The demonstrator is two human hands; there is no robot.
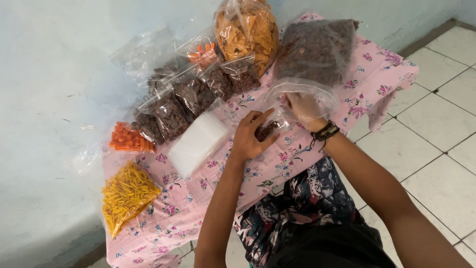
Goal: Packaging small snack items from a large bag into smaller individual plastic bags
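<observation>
A person sat at a table covered with a pink flowered cloth, seen from above. The left hand held a small clear bag of dark brown snack pieces, its fingers curled closed around the bag's mouth. The right hand (wearing a thin plastic glove) was inside the opening of a big clear sack of the same brown pieces; whether its fingers were apart or together could not be told. Just left of the small bag lay a stack of empty clear bags. Filled bags of brown snacks and orange chips stood behind, yellow sticks nearer.
</observation>
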